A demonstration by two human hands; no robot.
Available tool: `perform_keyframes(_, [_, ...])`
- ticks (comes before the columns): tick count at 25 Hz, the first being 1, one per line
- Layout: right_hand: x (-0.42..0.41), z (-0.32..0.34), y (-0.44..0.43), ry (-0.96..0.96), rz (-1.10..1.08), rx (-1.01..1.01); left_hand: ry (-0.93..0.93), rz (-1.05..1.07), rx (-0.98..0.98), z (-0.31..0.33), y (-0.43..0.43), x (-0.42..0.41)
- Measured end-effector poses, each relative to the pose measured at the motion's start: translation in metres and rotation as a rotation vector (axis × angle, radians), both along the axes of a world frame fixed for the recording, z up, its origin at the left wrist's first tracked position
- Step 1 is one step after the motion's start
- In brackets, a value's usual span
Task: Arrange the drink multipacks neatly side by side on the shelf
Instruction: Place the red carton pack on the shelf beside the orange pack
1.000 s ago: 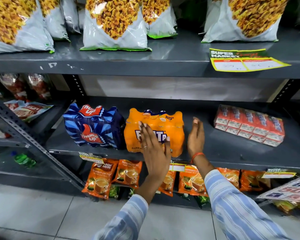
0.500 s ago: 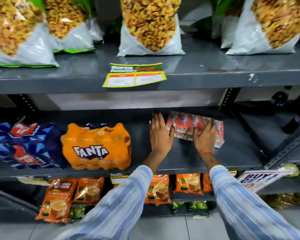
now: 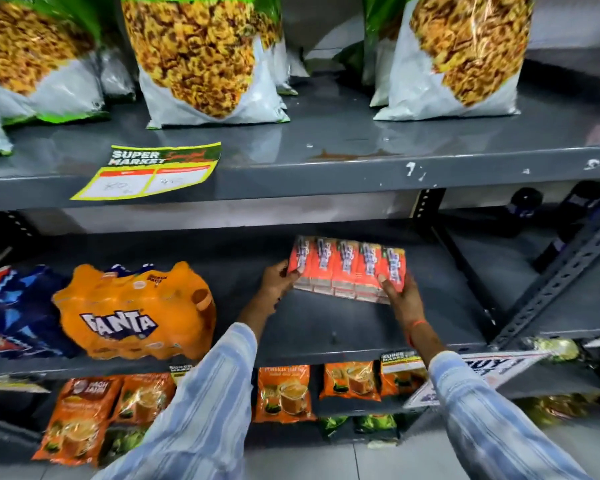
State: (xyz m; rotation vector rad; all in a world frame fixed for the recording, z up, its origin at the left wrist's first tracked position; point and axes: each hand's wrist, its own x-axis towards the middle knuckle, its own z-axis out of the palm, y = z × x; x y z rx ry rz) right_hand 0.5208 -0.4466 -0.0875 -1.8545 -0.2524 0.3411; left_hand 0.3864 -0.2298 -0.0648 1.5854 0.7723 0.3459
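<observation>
A red multipack of small drink cartons [image 3: 347, 268] is on the grey middle shelf [image 3: 326, 330], tilted with its near edge raised. My left hand [image 3: 276, 282] grips its left end and my right hand [image 3: 400, 297] grips its near right corner. To the left, an orange Fanta multipack [image 3: 132, 313] stands on the same shelf. A blue Thums Up multipack [image 3: 11, 310] sits beside it at the frame's left edge, the two touching. A bare stretch of shelf separates the Fanta pack from the red pack.
Large snack bags [image 3: 201, 60] line the upper shelf, which carries a yellow price tag [image 3: 149, 171] on its front edge. Orange tea pouches [image 3: 284, 393] hang below the middle shelf. A slotted upright [image 3: 555, 285] and dark bottles [image 3: 523, 209] are at the right.
Both hands left the Fanta pack, moved right and closed on the red carton pack, lifting its near edge. The view shifted to the right.
</observation>
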Motion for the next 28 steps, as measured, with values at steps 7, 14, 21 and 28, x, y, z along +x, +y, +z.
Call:
perform_keyframes(7, [-0.027,-0.001,-0.017,-0.131,0.272,0.059,-0.076,0.208,0.21,-0.021,-0.056,-0.09])
perform_keyframes(14, [-0.054,0.007,0.0,-0.016,0.279,0.116,0.193,0.044,0.196,-0.008,-0.074,-0.108])
perform_keyframes(21, [-0.059,0.036,0.011,0.132,0.134,0.091,0.151,-0.187,-0.035,0.016,-0.126,-0.077])
perform_keyframes(28, [-0.158,0.014,0.001,-0.2,0.04,0.118,-0.143,-0.095,-0.326,0.022,-0.071,-0.071])
